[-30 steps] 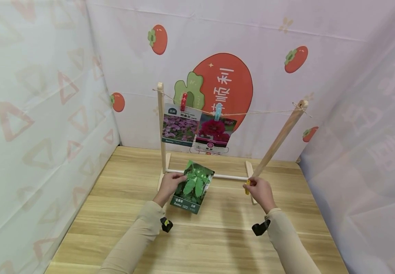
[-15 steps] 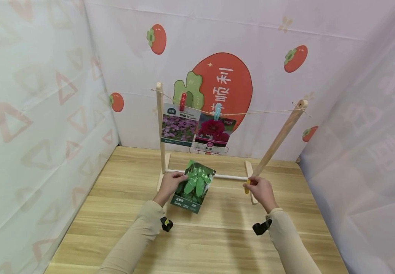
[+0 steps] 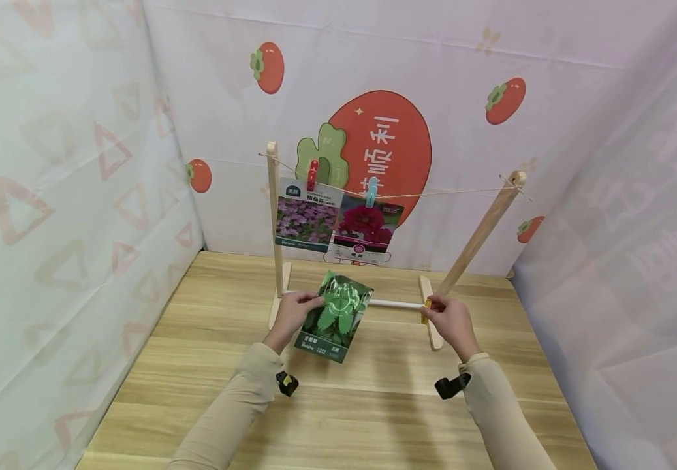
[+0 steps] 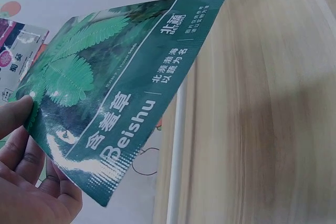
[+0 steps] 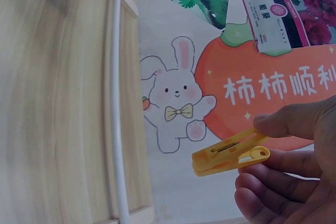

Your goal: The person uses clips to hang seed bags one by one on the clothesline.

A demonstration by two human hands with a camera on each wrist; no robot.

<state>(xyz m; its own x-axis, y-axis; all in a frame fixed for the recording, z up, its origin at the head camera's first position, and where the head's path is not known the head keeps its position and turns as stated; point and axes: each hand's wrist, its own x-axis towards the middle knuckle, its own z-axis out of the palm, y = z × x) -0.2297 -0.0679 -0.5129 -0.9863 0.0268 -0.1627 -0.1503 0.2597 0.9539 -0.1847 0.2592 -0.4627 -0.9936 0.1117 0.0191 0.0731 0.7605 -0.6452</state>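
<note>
1. Fingers of our left hand [image 3: 294, 312] pinch the green seed packet [image 3: 336, 316] by its edge, above the tabletop [image 3: 373, 405].
2. Our right hand [image 3: 451, 321] pinches a yellow clothespin [image 5: 231, 152] near the wooden rack [image 3: 479, 236].
3. Two packets hang pegged on the string [image 3: 450, 192].

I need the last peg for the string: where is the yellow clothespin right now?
The yellow clothespin is pinched in the right hand, low in the head view by the wooden rack's right foot.
</note>
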